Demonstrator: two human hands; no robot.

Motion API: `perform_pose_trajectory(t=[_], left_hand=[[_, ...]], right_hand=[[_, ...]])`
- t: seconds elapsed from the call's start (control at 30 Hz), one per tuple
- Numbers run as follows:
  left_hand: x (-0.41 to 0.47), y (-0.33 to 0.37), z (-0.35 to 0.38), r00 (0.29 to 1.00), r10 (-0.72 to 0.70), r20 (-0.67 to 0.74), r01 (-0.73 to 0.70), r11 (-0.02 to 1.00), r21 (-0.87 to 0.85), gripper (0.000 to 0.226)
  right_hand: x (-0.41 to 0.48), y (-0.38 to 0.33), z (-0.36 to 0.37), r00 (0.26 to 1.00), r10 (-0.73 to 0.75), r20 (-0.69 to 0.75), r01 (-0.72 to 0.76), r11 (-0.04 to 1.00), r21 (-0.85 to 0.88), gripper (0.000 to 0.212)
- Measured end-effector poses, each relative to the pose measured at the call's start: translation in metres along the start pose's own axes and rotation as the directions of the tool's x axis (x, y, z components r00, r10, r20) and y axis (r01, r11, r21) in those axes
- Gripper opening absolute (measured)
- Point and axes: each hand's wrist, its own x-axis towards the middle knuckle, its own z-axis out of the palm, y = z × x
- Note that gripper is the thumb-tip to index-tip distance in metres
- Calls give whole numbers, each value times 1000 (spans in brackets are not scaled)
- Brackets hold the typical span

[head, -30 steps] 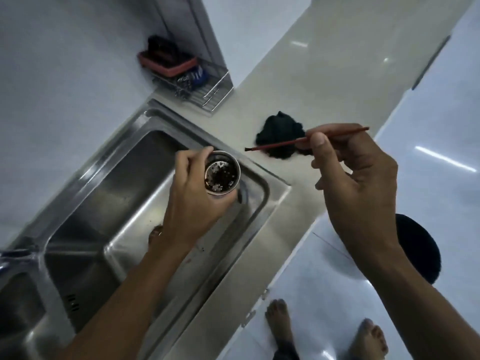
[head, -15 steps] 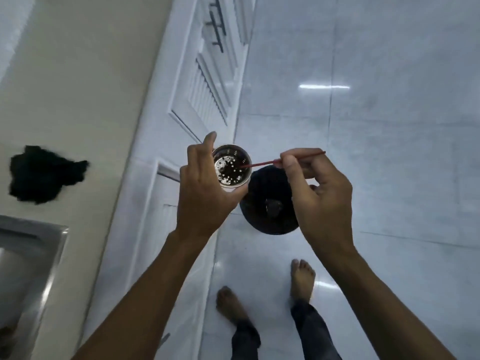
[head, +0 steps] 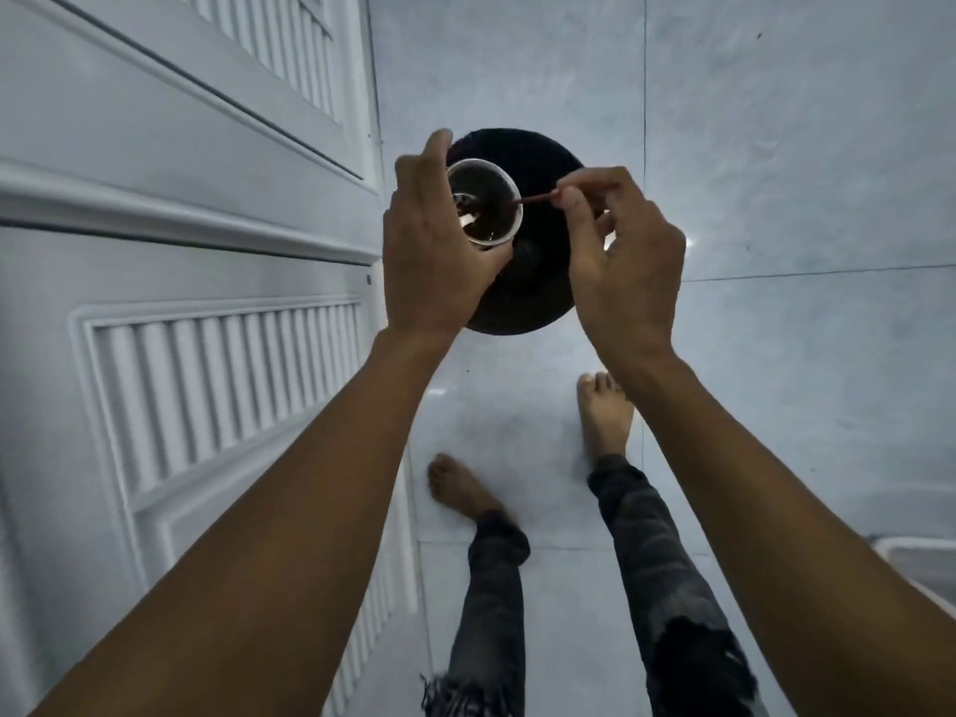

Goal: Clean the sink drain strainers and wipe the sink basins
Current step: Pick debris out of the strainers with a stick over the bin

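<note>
L hand (head: 434,251) is wrapped round the drain strainer (head: 483,203), fingers and thumb pressed to its wall, open mouth tipped up toward the head cam; looks like that's so the inside can be seen and reached w/ the other hand. R hand (head: 621,256) pinches a thin red stick (head: 535,199) btwn thumb and forefinger, remaining fingers curled loose; the stick's tip reaches over the rim into the cup, where dark gunk and a pale bit sit, exact contact too blurred to tell. Strainer is held in the air directly over a round black bin (head: 538,282) on the floor (head: 776,147); prob so whatever gets picked loose drops straight in, not on the tiles. Bin stands just beside the white louvred cabinet doors (head: 207,380); person's bare feet (head: 602,411) are near it. Sink not in view. Step in hand, as I judge it: scraping debris out of strainer; basins not yet wiped, so task is early-ish. Risk: bits flicking past the bin, or thin stick snapping if levered hard.
</note>
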Motion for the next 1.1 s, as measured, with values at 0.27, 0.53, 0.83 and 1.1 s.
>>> perform_pose_trajectory(t=[0.27, 0.53, 0.83, 1.1], left_hand=[[-5, -29, 38, 997, 28, 74, -35, 995, 88, 95], [2, -53, 64, 989, 79, 128, -94, 988, 119, 93], [2, -67, 70, 987, 81, 141, -104, 980, 169, 96], [4, -65, 62, 983, 86, 163, -116, 975, 187, 95]], right_hand=[[-7, 46, 32, 997, 52, 63, -50, 998, -37, 21], [3, 74, 58, 985, 49, 163, -52, 999, 16, 19], [3, 76, 68, 985, -2, 172, 1, 1000, 5, 18], [-5, 70, 70, 991, 10, 135, -19, 998, 65, 19]])
